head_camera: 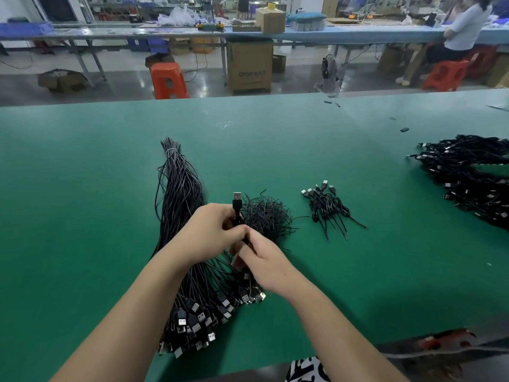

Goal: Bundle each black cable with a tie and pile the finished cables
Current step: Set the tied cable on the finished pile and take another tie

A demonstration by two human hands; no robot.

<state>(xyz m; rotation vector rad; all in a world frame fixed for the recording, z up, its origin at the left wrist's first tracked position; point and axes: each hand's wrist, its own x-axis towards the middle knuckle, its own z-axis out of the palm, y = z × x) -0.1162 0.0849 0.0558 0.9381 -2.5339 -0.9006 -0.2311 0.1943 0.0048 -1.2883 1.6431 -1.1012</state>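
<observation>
near edge: patterned cloth [305, 370] and a dark blurred shape at the near right, both cut off by the frame.
left hand [212, 230]: grip curled around a folded black cable [237, 209], held above the green counter [82, 188]; its usb plug stands up toward the far side.
right hand [264, 260]: fingers meet the left hand at the cable's lower part, pinched on something thin and dark, likely a tie, though i cannot tell for sure.
key relation: cable's long axis runs near to far, plug far; the right hand is on the near right of it, so any wrap goes around the middle between the two hands.
loose stock: long unbundled cables [181, 216] lie left, under the forearms, plugs toward the near side.
ties: tangled heap of ties [267, 216] just beyond the hands, to the right.
finished pile: small pile of bundled cables [327, 208] further right; bigger black heap [468, 177] at the far right, cut off.
hidden: the fingertips, the tie and the cable's folds are covered by the hands.
</observation>
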